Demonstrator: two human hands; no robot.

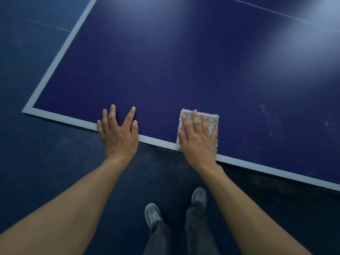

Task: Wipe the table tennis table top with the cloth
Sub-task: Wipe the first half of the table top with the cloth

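Two bare hands lie on the near edge of the table tennis table top [184, 61], a dark blue surface bordered by a white edge line [55, 59]. The table's near-left corner [27, 109] sits at 9 o'clock in the view, and the near edge runs from there down towards 4 o'clock. A thin white centre line [276, 12] crosses at 1 o'clock. Broad patches of light glare [303, 34] lie over the surface from 12 to 2 o'clock. Pale specks and smudges [266, 111] mark the blue at 3 o'clock, to the right of the cloth.

The cloth [207, 117], a grey-white nubby rectangle, lies flat on the table top just right of centre, with its near end over the edge line. The right hand [198, 144] presses flat on it, fingers straight and slightly spread. The left hand [119, 135] lies flat on the bare surface left of centre, fingers spread wide and palm across the edge line, apart from the cloth.

The floor [36, 172] is dark blue, with a faint pale line at 10 o'clock. At 6 o'clock two grey trainers [152, 214] and dark grey trousers [195, 227] show below the table edge.
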